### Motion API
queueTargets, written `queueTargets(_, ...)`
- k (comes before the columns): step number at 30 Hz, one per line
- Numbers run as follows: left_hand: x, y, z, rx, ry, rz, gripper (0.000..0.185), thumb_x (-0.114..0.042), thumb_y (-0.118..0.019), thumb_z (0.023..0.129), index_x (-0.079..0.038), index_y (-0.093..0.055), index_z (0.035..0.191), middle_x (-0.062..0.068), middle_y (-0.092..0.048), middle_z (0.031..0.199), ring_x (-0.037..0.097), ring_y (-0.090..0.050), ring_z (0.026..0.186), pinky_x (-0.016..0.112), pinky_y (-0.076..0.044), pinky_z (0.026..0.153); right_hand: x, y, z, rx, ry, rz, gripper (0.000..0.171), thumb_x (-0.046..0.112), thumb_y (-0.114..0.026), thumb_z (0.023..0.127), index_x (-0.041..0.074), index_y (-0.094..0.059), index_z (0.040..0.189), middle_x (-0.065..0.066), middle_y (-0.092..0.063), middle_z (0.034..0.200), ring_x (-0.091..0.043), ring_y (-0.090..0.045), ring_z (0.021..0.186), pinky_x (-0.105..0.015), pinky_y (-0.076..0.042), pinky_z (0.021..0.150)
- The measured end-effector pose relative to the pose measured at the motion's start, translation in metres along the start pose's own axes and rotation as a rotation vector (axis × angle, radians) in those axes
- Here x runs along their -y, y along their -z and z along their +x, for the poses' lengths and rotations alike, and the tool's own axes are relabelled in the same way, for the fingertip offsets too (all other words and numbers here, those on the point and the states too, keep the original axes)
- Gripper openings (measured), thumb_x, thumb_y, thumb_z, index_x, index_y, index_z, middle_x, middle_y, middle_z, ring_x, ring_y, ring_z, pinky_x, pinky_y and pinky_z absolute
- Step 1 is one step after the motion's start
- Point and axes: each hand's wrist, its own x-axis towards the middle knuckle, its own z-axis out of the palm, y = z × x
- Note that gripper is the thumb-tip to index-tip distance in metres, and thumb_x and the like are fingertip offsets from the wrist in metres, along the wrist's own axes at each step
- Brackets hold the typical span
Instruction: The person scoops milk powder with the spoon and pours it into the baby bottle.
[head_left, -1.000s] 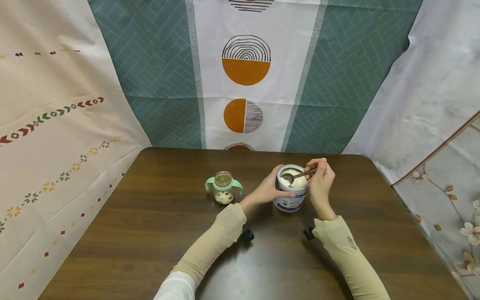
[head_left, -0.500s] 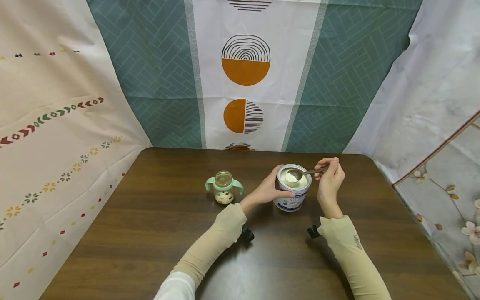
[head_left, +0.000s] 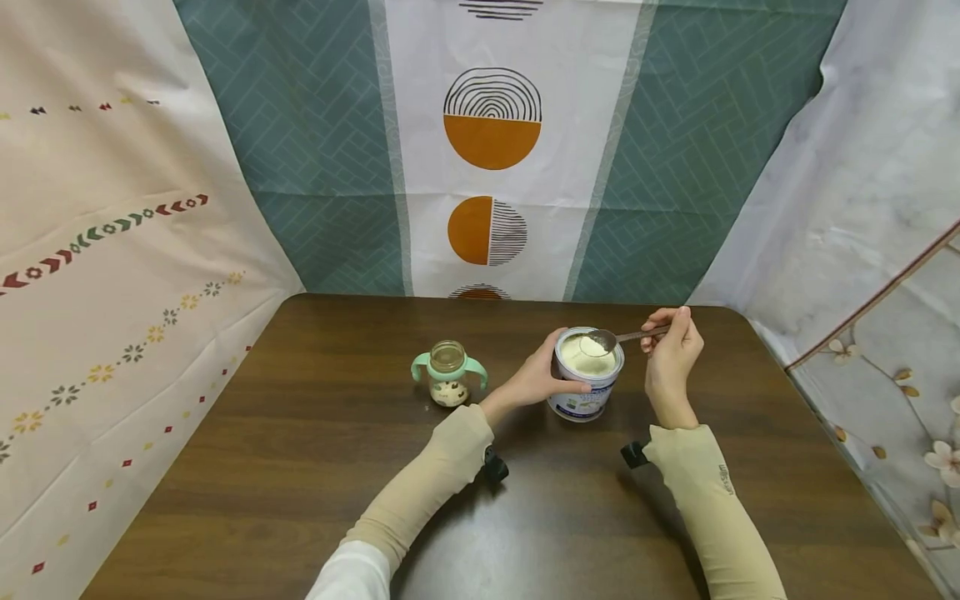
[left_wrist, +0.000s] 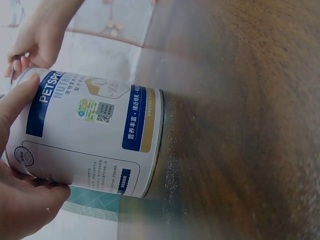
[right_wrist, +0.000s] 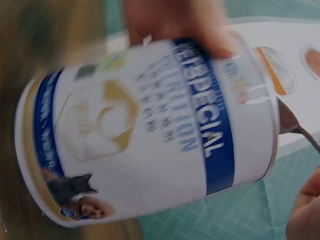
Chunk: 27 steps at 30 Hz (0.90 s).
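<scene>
A white and blue can [head_left: 579, 402] of pale powder [head_left: 583, 362] stands on the table, its lid off. My left hand [head_left: 534, 377] grips its near left side, thumb across the front label. In the left wrist view, the can's [left_wrist: 82, 125] "PETSPECIAL" lettering shows. My right hand [head_left: 673, 354], just right of the can, pinches the handle of a metal spoon [head_left: 604, 338]. The spoon's bowl is over the can's mouth near the rim. In the right wrist view the spoon [right_wrist: 288, 120] shows beyond the rim. What it carries is too small to tell.
Left of the can stands a clear baby bottle [head_left: 448, 393] with a mint-green two-handled collar and an open top. The brown wooden table [head_left: 300, 467] ends at hanging cloths behind and at both sides.
My right hand has moved right and slightly away, drawing the spoon from over the powder's middle toward the can's far right rim. The left hand and the can have stayed put.
</scene>
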Motion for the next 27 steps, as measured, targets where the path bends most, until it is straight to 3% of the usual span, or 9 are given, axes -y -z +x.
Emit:
queueTargets(7,-0.002,0.001,0.000,0.013,0.001,-0.011,0.097,-0.023,-0.080,0.080,-0.012,-0.016,0.153,0.010,-0.042,0.148,0.023,-0.043,0.136,0.043,-0.035,0.114,0.010,-0.002,0.000,0.037,-0.032,-0.089,0.044,0.021,-0.039,0.104,-0.004,-0.059,0.075,0.001,-0.060,0.057,-0.007,-0.050,0.039,-0.014,-0.041,0.039)
queueTargets(11,-0.002,0.001,0.000,0.005,-0.011,-0.016,0.097,-0.022,-0.080,0.080,-0.012,-0.017,0.152,0.010,-0.042,0.147,0.024,-0.043,0.135,0.043,-0.035,0.114,0.003,0.001,0.005,0.029,-0.089,-0.064,0.043,0.025,-0.040,0.104,-0.001,-0.059,0.076,0.001,-0.060,0.059,-0.006,-0.049,0.042,-0.014,-0.040,0.040)
queueTargets(19,0.000,0.000,0.000,0.015,-0.009,-0.023,0.097,-0.022,-0.079,0.080,-0.012,-0.016,0.153,0.010,-0.042,0.147,0.023,-0.043,0.135,0.042,-0.036,0.113,-0.004,0.008,0.010,-0.040,-0.361,0.040,0.042,0.028,-0.038,0.105,0.005,-0.058,0.075,0.000,-0.058,0.059,-0.006,-0.047,0.043,-0.013,-0.038,0.040)
queueTargets(24,-0.001,0.001,0.001,0.016,-0.013,-0.026,0.098,-0.020,-0.080,0.080,-0.010,-0.016,0.153,0.010,-0.042,0.147,0.023,-0.043,0.135,0.041,-0.036,0.113,0.003,0.009,0.012,-0.076,-0.627,0.215,0.043,0.025,-0.033,0.106,0.006,-0.057,0.077,-0.001,-0.058,0.061,-0.006,-0.047,0.044,-0.013,-0.039,0.041)
queueTargets(27,-0.002,0.002,0.002,0.016,-0.015,-0.015,0.098,-0.020,-0.081,0.078,-0.010,-0.017,0.152,0.011,-0.042,0.146,0.023,-0.043,0.135,0.040,-0.036,0.113,0.005,0.009,0.012,-0.054,-0.714,0.270,0.046,0.026,-0.029,0.107,0.007,-0.058,0.076,0.000,-0.059,0.061,-0.006,-0.048,0.044,-0.013,-0.038,0.041)
